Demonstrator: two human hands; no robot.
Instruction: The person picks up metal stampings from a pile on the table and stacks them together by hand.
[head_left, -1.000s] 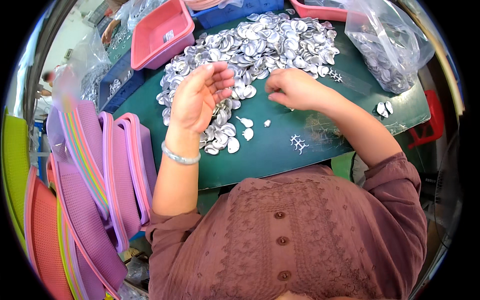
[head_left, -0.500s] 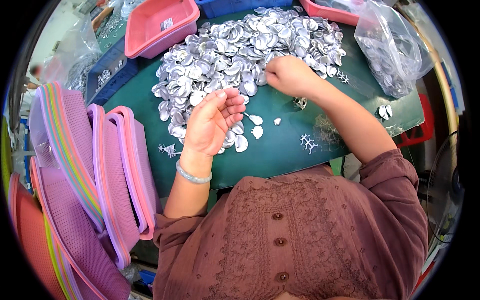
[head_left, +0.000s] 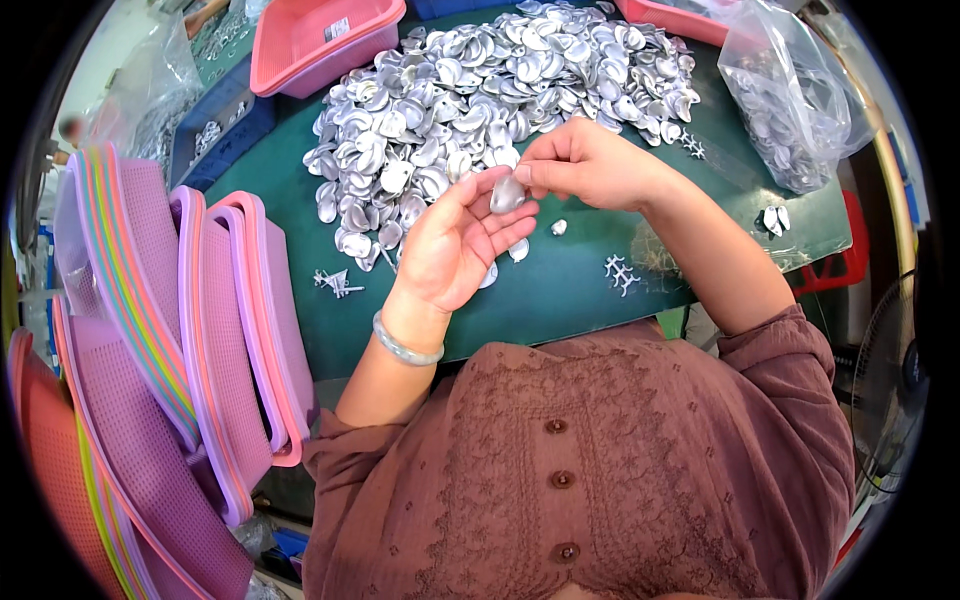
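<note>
My right hand (head_left: pixel 590 170) pinches a silver, curved, petal-shaped metal piece (head_left: pixel 507 196) between thumb and fingertips. Palm up beneath it lies my left hand (head_left: pixel 458 245), its fingers stretched out and apart; the piece is over these fingers, and whether they touch it I cannot tell. A pale bangle (head_left: pixel 405 345) circles my left wrist. Just beyond both hands spreads a large heap of similar silver pieces (head_left: pixel 480 80) on the green tabletop (head_left: pixel 560 300). Some loose pieces lie partly hidden behind my left hand.
Small branched metal bits (head_left: pixel 621 275) and a tiny silver lump (head_left: pixel 559 228) lie near my right forearm. A clear bag of metal parts (head_left: pixel 785 120) stands far right. Pink trays (head_left: pixel 325 50) and a blue crate (head_left: pixel 225 125) sit far left. Stacked purple and pink baskets (head_left: pixel 215 350) flank my left side.
My right hand has come back from the heap toward my left hand, now with a metal piece in its fingers. My left hand has shifted right and its fingers have spread.
</note>
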